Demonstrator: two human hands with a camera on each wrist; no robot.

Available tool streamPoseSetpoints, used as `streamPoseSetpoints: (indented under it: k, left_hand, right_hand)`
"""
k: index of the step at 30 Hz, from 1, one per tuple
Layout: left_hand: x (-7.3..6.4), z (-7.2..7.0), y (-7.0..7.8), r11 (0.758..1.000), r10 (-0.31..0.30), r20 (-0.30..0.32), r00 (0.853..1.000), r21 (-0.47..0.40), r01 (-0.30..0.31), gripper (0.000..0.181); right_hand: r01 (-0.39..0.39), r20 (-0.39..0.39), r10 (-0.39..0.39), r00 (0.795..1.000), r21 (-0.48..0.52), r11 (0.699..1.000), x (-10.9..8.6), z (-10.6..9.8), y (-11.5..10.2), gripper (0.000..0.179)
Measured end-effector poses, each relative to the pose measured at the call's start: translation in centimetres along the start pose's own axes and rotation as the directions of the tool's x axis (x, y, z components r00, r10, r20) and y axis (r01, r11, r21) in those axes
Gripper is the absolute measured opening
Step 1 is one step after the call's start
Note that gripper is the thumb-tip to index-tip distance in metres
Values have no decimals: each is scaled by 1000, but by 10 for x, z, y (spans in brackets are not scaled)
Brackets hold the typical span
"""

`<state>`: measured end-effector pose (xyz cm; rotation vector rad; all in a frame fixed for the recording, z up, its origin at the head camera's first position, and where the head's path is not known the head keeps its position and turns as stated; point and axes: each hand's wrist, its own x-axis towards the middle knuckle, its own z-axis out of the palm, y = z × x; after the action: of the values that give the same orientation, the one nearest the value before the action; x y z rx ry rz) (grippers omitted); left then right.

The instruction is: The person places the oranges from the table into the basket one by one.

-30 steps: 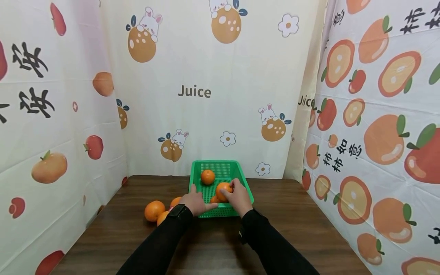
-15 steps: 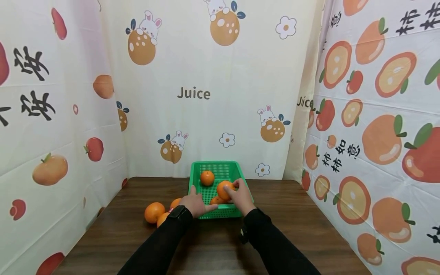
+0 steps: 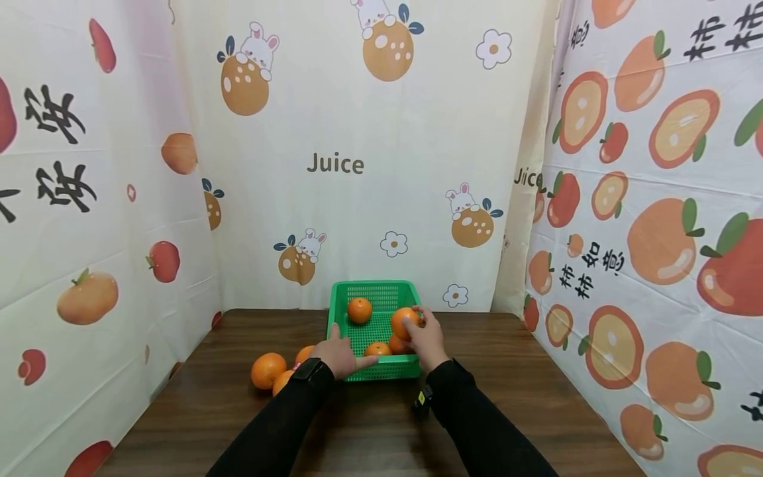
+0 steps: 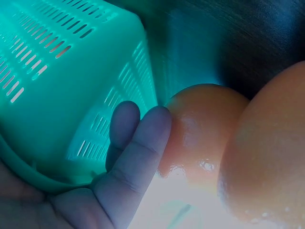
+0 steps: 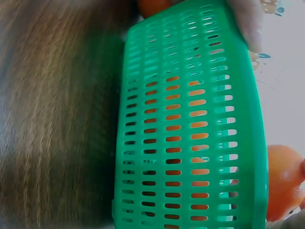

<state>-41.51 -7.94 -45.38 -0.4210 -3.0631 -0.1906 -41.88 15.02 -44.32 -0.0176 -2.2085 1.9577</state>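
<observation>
Green basket (image 3: 384,370) unmoved; right hand (image 3: 428,336) has shifted gripped orange (image 3: 403,322) rightward.

Plastic basket (image 3: 381,371) is bright green with rows of slots (goes kinda teal in the left wrist view), and the oranges (image 3: 268,370) are, well, orange. Table (image 3: 507,397) is dark brown with streaky wood grain, sleeves (image 3: 280,417) are plain black. Back curtain (image 3: 417,159) is cream with white bunnies (image 3: 259,48) on tan fruit (image 3: 245,86), right curtain (image 3: 721,179) is white with orange and red persimmons (image 3: 661,242), green leaves (image 3: 689,215) and black characters (image 3: 705,36).
</observation>
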Motion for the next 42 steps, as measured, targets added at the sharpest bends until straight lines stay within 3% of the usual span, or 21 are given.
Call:
streamPoseSetpoints:
  k: [4,14,20,26,32,38,42]
  left_hand:
    - [5,7,-2,1000,4,-6,1000,7,-4,108]
    - [0,4,0,1000,13,9,1000,-15,-13,105]
    - [8,12,-3,999,-3,9,1000,-34,4,107]
    - [9,17,-2,1000,-7,13,1000,-25,8,109]
    - [10,15,-1,1000,7,-4,1000,-2,-7,108]
    - [11,10,-3,1000,26,-7,1000,8,-26,107]
    - [13,11,-5,1000,16,-13,1000,-7,-16,106]
  right_hand:
    - [39,-40,-43,998,-112,993,1,2,0,47]
    - [62,-57,-69,996,-107,992,0,3,4,45]
    - [125,-25,-133,991,-217,968,-3,5,5,41]
    - [171,-31,-208,978,-465,869,-8,4,12,39]
    - [215,8,-259,966,-585,782,-10,1,11,37]
    - [255,70,-300,951,-724,641,-15,1,2,39]
    - [270,110,-299,948,-776,571,-16,2,-2,36]
